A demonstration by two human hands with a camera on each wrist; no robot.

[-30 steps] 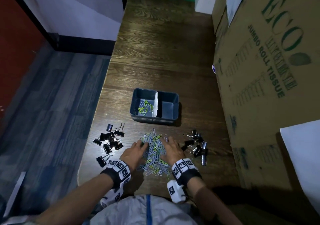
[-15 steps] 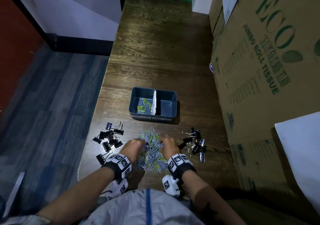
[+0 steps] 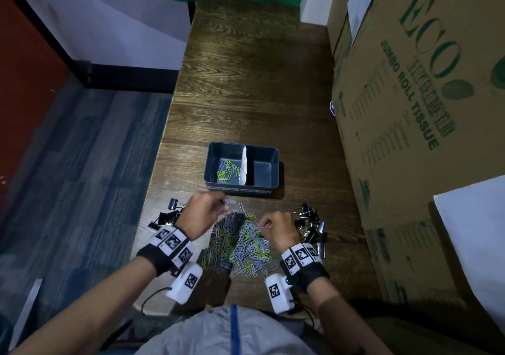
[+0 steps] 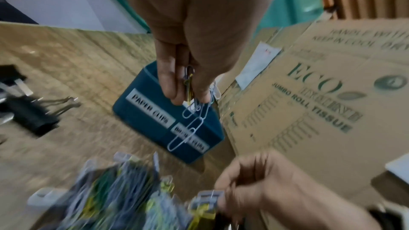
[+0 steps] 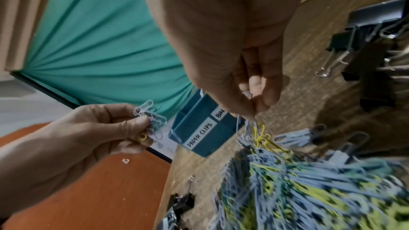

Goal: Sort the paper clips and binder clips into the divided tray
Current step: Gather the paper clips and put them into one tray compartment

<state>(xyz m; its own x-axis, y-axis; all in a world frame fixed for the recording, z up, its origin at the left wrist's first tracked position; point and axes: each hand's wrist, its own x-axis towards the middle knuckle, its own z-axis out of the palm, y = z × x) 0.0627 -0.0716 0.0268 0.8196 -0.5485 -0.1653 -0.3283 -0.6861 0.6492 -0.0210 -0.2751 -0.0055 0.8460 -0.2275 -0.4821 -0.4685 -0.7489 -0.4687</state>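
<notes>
A dark blue divided tray (image 3: 269,154) sits mid-table, with several green and pale paper clips (image 3: 228,170) in its left compartment; its right compartment looks bare. A heap of pale blue and green paper clips (image 3: 240,242) lies at the near edge. My left hand (image 3: 203,215) is lifted toward the tray and pinches a hanging bunch of paper clips (image 4: 194,109). My right hand (image 3: 278,227) pinches a few clips (image 5: 254,128) just above the heap. Black binder clips lie in a left group (image 3: 166,216) and a right group (image 3: 311,226).
A large cardboard box (image 3: 426,109) printed "ECO JUMBO ROLL TISSUE" stands along the table's right side. The table's left edge (image 3: 153,191) drops to a blue-grey floor. The tray front carries labels, one reading "PAPER CLIPS" (image 4: 150,109).
Both hands have gone from pressing on the heap to pinching clips. The left hand has risen and moved toward the tray with its bunch; the right has lifted slightly.
</notes>
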